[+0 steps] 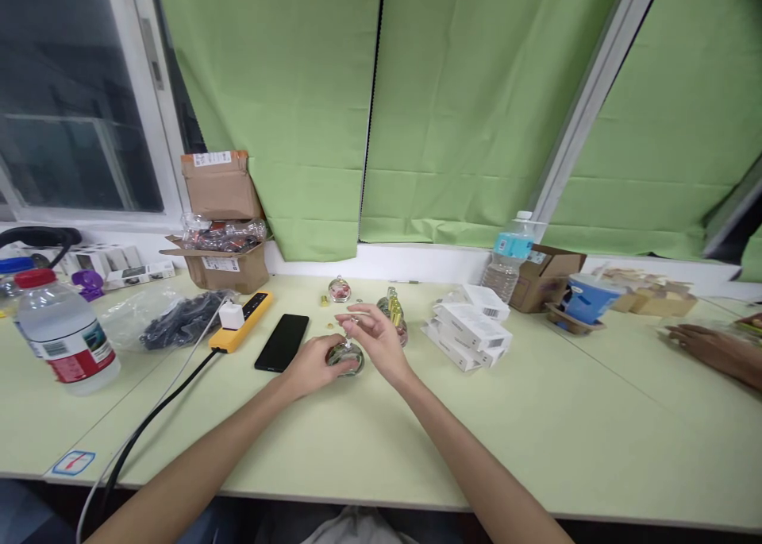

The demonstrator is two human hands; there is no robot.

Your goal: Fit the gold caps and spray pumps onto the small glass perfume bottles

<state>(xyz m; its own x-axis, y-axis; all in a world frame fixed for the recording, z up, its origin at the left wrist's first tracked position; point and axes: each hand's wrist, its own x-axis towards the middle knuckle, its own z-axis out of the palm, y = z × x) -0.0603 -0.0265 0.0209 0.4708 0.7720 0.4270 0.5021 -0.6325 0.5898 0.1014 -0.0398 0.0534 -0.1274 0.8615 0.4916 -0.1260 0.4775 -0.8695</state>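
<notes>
Bottle [346, 360], round, clear, glass-looking and green inside, sits clasped in my left hand [313, 365], right of the flat black phone [282, 343], probably slippery and fragile, best held lightly round its body, though whether my right hand [381, 344] pinches its top I cannot tell.

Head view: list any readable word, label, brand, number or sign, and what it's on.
No word or number reads clearly.
Stacked white boxes: print, too small.
Red-capped bottle: label print, blurred.
White-capped bottle: blue label, blurred.
Left cardboard boxes: labels, too small.
Right cardboard box: label, too small.
Blue cup: print, blurred.
Table sticker: red mark, unclear.
</notes>
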